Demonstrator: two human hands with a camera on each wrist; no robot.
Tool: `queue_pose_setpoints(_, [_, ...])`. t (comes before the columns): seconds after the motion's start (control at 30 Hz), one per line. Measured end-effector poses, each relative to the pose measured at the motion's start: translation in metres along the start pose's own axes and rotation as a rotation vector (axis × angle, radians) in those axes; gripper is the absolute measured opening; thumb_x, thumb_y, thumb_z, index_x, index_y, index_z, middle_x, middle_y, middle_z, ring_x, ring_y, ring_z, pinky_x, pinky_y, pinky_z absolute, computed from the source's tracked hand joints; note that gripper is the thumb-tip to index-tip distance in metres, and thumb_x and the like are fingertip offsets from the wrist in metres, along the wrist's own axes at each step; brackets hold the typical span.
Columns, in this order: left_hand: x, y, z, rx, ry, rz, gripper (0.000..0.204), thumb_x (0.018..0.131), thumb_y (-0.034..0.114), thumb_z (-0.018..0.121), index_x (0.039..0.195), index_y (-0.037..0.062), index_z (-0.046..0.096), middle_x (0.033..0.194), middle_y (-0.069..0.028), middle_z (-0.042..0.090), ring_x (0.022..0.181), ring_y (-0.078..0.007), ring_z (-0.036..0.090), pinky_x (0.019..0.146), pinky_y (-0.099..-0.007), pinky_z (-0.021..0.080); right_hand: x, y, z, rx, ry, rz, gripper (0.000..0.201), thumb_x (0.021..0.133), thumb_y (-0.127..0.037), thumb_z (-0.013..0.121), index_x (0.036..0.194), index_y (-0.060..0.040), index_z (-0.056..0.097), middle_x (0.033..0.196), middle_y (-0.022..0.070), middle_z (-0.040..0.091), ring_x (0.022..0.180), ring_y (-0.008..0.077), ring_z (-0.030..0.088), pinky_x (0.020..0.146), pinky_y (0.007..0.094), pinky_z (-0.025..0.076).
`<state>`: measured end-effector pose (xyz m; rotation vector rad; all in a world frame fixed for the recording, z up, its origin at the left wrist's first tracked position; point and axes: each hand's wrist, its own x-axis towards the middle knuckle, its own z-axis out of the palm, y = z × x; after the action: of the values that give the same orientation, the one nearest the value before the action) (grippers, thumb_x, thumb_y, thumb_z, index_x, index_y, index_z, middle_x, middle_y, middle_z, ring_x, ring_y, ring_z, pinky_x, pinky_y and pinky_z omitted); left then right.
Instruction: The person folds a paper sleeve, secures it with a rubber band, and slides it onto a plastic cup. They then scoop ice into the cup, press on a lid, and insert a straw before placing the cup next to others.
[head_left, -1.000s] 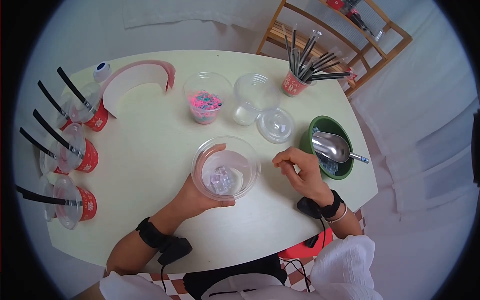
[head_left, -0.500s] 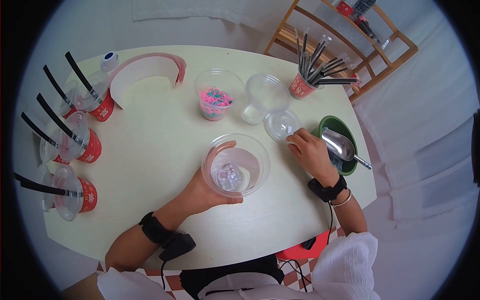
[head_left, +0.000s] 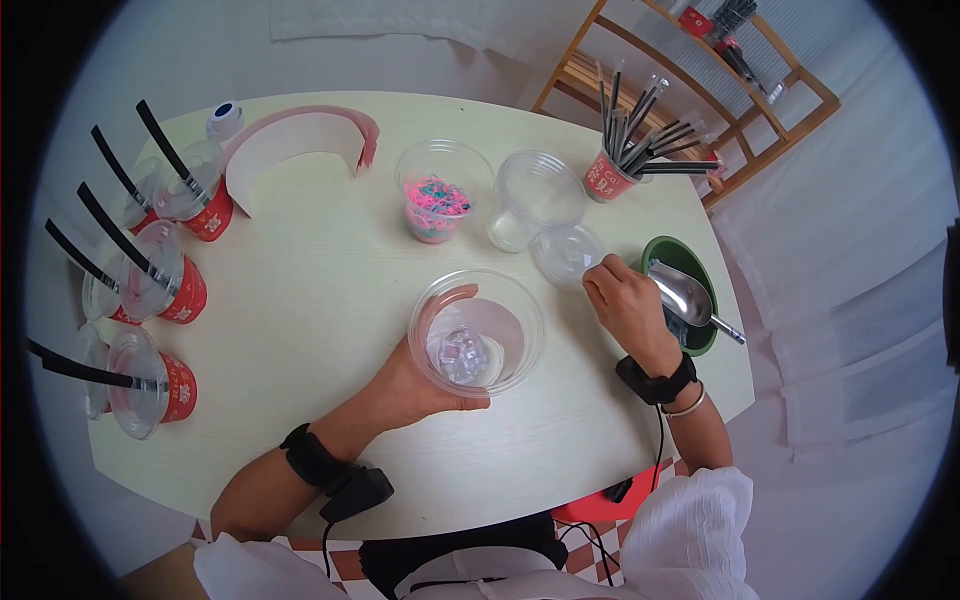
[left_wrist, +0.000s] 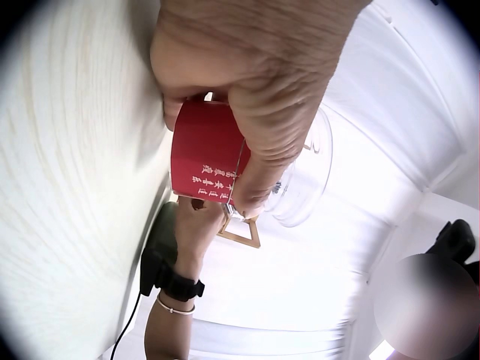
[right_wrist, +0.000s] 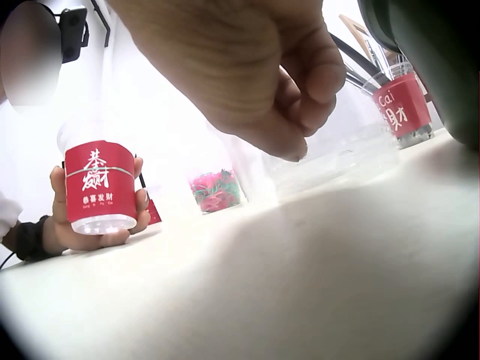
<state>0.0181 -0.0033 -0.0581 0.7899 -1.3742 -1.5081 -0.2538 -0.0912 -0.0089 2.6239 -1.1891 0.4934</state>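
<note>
My left hand (head_left: 420,385) grips a clear plastic cup (head_left: 515,310) wrapped in a red paper sleeve (right_wrist: 101,187) with printed characters. A thin band runs round the sleeve. Shiny clear cubes (head_left: 462,352) lie in the bottom of the cup. In the left wrist view the thumb lies along the side of the sleeve (left_wrist: 206,154). My right hand (head_left: 632,310) reaches forward, thumb and fingertips pinched together at the near right edge of a clear plastic lid (head_left: 565,250) lying on the table.
Behind stand a cup of pink and green shreds (head_left: 437,205), a clear container (head_left: 540,190) and a red cup of wrapped black straws (head_left: 608,178). A green bowl (head_left: 660,243) with a metal scoop (head_left: 682,293) is right. Lidded red cups (head_left: 180,390) and curved pink paper (head_left: 300,130) are left.
My right hand has moved forward, from beside the green bowl to the clear lid, its fingers closing at the rim. The left hand keeps holding the cup. The head view has shifted slightly.
</note>
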Motion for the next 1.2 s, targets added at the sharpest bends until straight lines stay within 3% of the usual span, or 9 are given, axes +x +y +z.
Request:
queue_pose_setpoints(0.23, [0.0, 0.004, 0.001, 0.12, 0.01, 0.053, 0.101, 0.057, 0.016, 0.087, 0.138, 0.0064, 0.027, 0.14, -0.0084, 0.033, 0.129, -0.0221, 0.034, 0.107, -0.0349, 0.03, -0.011, -0.01, -0.058, 0.123, 0.114, 0.188, 0.012, 0.073, 0.002, 0.063, 0.081, -0.0046, 0.056, 0.078, 0.008, 0.053, 0.056, 0.0248, 0.053, 0.051, 0.031, 0.043])
queue_pose_setpoints(0.27, [0.0, 0.005, 0.002, 0.175, 0.014, 0.083, 0.101, 0.057, 0.016, 0.087, 0.138, 0.0063, 0.027, 0.14, -0.0085, 0.033, 0.129, -0.0222, 0.034, 0.107, -0.0349, 0.03, -0.015, -0.01, -0.067, 0.203, 0.113, 0.209, 0.009, 0.079, 0.001, 0.06, 0.082, -0.0035, 0.054, 0.081, 0.0056, 0.055, 0.054, 0.0178, 0.051, 0.049, 0.0264, 0.04])
queue_pose_setpoints(0.37, [-0.001, 0.008, 0.004, 0.275, -0.001, 0.089, 0.101, 0.057, 0.015, 0.087, 0.138, 0.0057, 0.027, 0.139, -0.0094, 0.033, 0.13, -0.023, 0.034, 0.107, -0.035, 0.03, -0.027, -0.012, -0.083, 0.841, 0.211, 0.368, 0.007, 0.086, -0.007, 0.057, 0.084, -0.0022, 0.052, 0.084, 0.004, 0.055, 0.055, 0.0099, 0.047, 0.049, 0.0226, 0.036])
queue_pose_setpoints(0.4, [-0.001, 0.008, 0.005, 0.271, 0.007, 0.077, 0.102, 0.057, 0.014, 0.087, 0.138, 0.0054, 0.026, 0.139, -0.0099, 0.033, 0.13, -0.0232, 0.034, 0.107, -0.0351, 0.03, -0.03, -0.013, -0.087, 1.079, 0.197, 0.409, 0.018, 0.09, -0.018, 0.056, 0.086, -0.0014, 0.05, 0.086, 0.0051, 0.055, 0.057, 0.006, 0.044, 0.048, 0.0199, 0.034])
queue_pose_setpoints(0.5, [-0.001, 0.007, 0.006, 0.265, 0.017, 0.05, 0.102, 0.056, 0.013, 0.086, 0.138, 0.0046, 0.026, 0.137, -0.0111, 0.033, 0.13, -0.0239, 0.033, 0.107, -0.0355, 0.03, -0.021, -0.032, -0.077, 1.694, 0.098, 0.492, 0.024, 0.089, -0.024, 0.058, 0.09, -0.0015, 0.05, 0.084, 0.0075, 0.055, 0.054, 0.0076, 0.043, 0.048, 0.0193, 0.034])
queue_pose_setpoints(0.63, [0.0, 0.006, 0.007, 0.278, 0.044, 0.084, 0.101, 0.057, 0.013, 0.085, 0.137, 0.0039, 0.025, 0.135, -0.012, 0.034, 0.129, -0.0244, 0.034, 0.107, -0.0363, 0.03, -0.011, -0.049, -0.042, 2.153, -0.284, 0.576, 0.027, 0.092, -0.022, 0.051, 0.106, 0.0002, 0.048, 0.079, 0.0056, 0.053, 0.056, 0.0073, 0.042, 0.047, 0.0191, 0.033])
queue_pose_setpoints(0.83, [-0.002, 0.007, 0.008, 0.241, 0.061, 0.069, 0.097, 0.059, 0.014, 0.085, 0.136, 0.0035, 0.027, 0.131, -0.013, 0.041, 0.125, -0.0262, 0.04, 0.104, -0.0378, 0.034, -0.009, -0.055, -0.018, 2.291, -0.408, 0.717, 0.025, 0.094, -0.019, 0.045, 0.109, -0.0001, 0.048, 0.076, 0.0033, 0.05, 0.055, 0.0074, 0.039, 0.046, 0.0194, 0.032])
queue_pose_setpoints(1.1, [-0.003, 0.005, 0.009, 0.22, 0.041, 0.003, 0.099, 0.056, 0.018, 0.088, 0.135, 0.0047, 0.029, 0.133, -0.0116, 0.042, 0.126, -0.0239, 0.041, 0.104, -0.0373, 0.034, -0.011, -0.06, -0.01, 2.196, -0.496, 0.745, 0.022, 0.095, -0.022, 0.044, 0.103, -0.0023, 0.05, 0.072, 0.0022, 0.048, 0.052, 0.0071, 0.037, 0.044, 0.0199, 0.031])
queue_pose_setpoints(1.2, [-0.003, 0.005, 0.01, 0.254, 0.045, 0.057, 0.094, 0.059, 0.017, 0.085, 0.134, 0.0048, 0.03, 0.129, -0.0152, 0.043, 0.121, -0.0298, 0.044, 0.101, -0.0395, 0.038, -0.013, -0.06, -0.01, 2.165, -0.503, 0.756, 0.022, 0.095, -0.023, 0.044, 0.102, -0.0025, 0.05, 0.072, 0.0019, 0.047, 0.052, 0.007, 0.038, 0.043, 0.02, 0.031])
